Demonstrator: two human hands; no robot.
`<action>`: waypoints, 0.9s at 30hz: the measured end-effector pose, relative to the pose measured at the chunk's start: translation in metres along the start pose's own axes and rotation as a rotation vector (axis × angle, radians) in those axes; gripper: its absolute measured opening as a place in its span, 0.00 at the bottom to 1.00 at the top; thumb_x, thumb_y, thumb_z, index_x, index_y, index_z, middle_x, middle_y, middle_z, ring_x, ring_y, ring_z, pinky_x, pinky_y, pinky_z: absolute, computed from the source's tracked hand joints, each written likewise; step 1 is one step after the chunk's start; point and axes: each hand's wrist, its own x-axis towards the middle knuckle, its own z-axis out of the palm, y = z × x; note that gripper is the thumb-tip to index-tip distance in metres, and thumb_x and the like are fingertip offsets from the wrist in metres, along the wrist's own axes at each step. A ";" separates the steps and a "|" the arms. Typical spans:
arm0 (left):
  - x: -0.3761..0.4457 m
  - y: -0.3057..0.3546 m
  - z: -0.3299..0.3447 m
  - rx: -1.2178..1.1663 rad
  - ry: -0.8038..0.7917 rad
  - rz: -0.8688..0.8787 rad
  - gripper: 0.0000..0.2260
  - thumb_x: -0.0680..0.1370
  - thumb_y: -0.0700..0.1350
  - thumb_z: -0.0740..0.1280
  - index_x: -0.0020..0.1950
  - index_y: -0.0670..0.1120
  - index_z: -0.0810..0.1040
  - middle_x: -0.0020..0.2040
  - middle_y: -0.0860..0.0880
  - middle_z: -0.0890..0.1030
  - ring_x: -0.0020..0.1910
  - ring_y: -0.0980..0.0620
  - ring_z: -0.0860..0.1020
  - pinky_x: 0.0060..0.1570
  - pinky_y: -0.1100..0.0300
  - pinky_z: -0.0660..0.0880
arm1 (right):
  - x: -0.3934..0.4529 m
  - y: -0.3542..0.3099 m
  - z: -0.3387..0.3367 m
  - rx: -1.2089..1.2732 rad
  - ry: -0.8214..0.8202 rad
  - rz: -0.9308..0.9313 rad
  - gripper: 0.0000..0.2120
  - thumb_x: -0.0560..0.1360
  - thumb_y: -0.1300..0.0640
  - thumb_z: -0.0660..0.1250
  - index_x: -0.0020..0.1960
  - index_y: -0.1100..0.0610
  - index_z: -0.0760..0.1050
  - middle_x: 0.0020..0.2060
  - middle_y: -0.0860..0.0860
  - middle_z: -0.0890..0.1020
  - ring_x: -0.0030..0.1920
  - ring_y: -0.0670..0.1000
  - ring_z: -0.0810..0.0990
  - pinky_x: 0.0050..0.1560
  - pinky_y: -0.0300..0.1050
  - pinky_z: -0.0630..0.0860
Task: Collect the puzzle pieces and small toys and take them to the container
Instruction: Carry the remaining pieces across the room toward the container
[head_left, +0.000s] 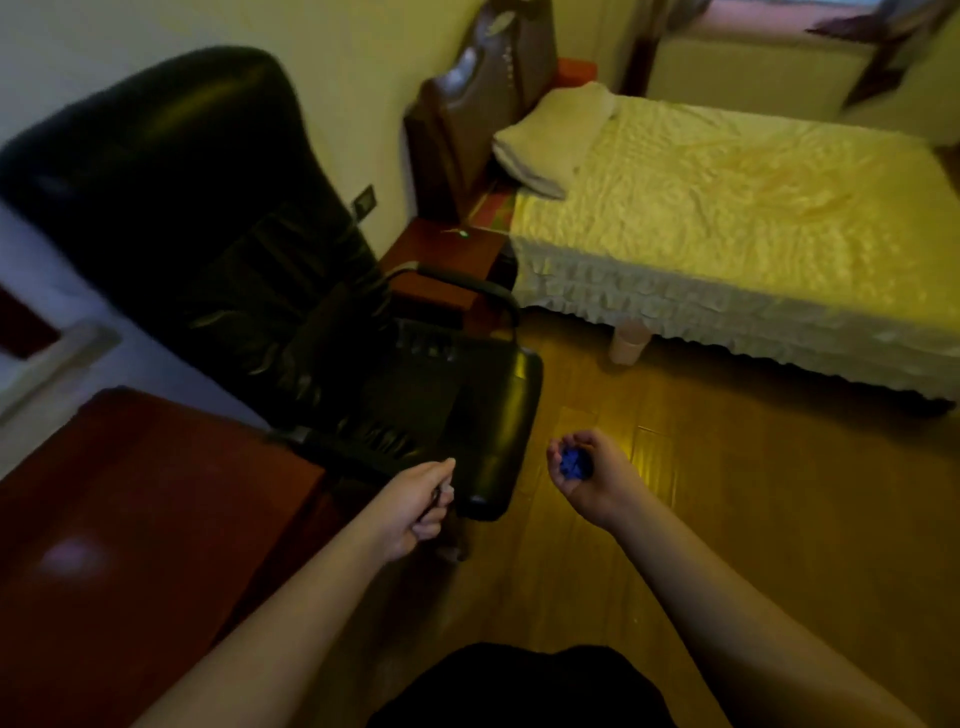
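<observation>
Currently right hand is palm-up over the wood floor, fingers curled around a clump of blue pieces sitting in the palm. Left hand is curled too, pinching something small and dark between thumb and fingers; too blurred to identify. It sits just beside the front corner of the black office chair. Bed is well apart, behind.

We stand on a warm wooden floor in dim yellowish light. A black leather office chair sits beside a reddish-brown desk; a bed with a pale ruffled cover meets cream walls.
</observation>
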 end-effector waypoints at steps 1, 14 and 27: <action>0.007 0.001 0.019 0.026 -0.019 0.003 0.12 0.81 0.50 0.60 0.40 0.46 0.70 0.30 0.50 0.68 0.24 0.56 0.59 0.23 0.63 0.54 | -0.004 -0.015 -0.015 0.029 0.007 -0.016 0.11 0.76 0.62 0.55 0.36 0.59 0.68 0.37 0.54 0.73 0.37 0.50 0.74 0.27 0.35 0.75; 0.092 0.005 0.195 0.467 -0.081 0.043 0.15 0.81 0.55 0.58 0.40 0.47 0.70 0.29 0.52 0.68 0.25 0.56 0.63 0.25 0.61 0.62 | -0.047 -0.144 -0.136 0.216 0.028 -0.154 0.09 0.77 0.61 0.57 0.41 0.62 0.71 0.38 0.56 0.76 0.37 0.49 0.75 0.27 0.35 0.73; 0.205 0.080 0.314 0.388 -0.286 -0.128 0.15 0.81 0.52 0.57 0.36 0.48 0.67 0.27 0.52 0.65 0.23 0.56 0.58 0.22 0.64 0.54 | -0.018 -0.223 -0.177 0.406 0.195 -0.224 0.09 0.79 0.61 0.58 0.44 0.64 0.73 0.39 0.57 0.75 0.40 0.52 0.77 0.31 0.41 0.80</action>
